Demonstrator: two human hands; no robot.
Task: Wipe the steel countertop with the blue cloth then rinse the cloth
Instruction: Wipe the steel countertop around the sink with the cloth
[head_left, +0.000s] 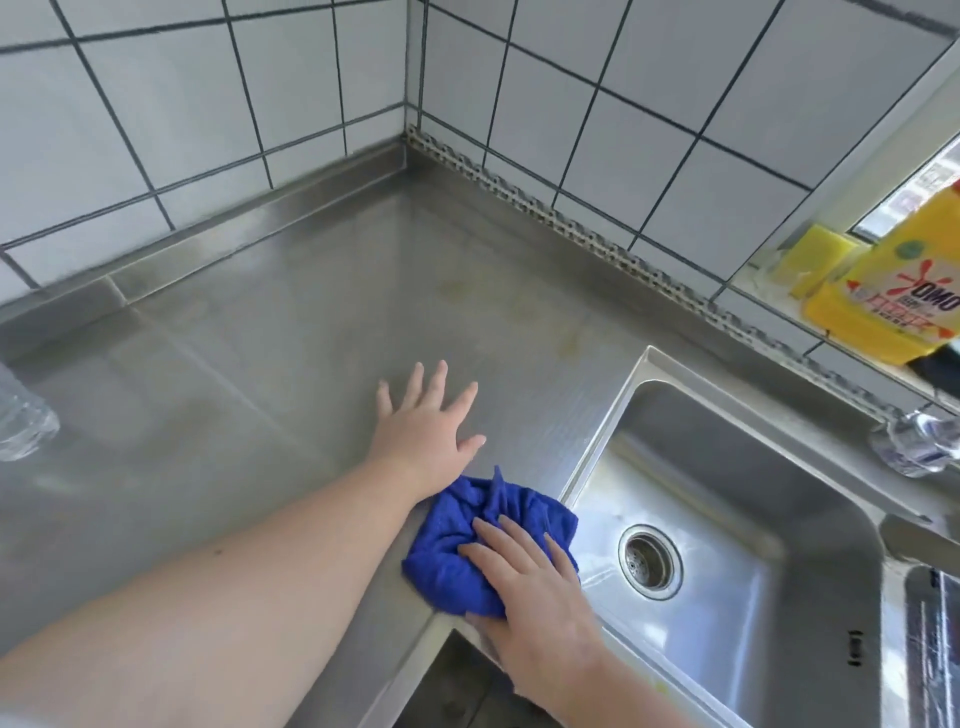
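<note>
Right hand (524, 577) flat on crumpled blue cloth (457, 540), brushed steel countertop (291, 332).

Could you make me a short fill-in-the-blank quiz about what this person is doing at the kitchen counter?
1. The right hand presses a crumpled cloth whose colour is ____.
2. The left hand lies flat with its fingers spread on the steel ____.
3. Right of the cloth is a steel sink with a round ____ in its floor.
4. On the window ledge stands a detergent bottle coloured ____.

Missing words: blue; countertop; drain; yellow
</note>
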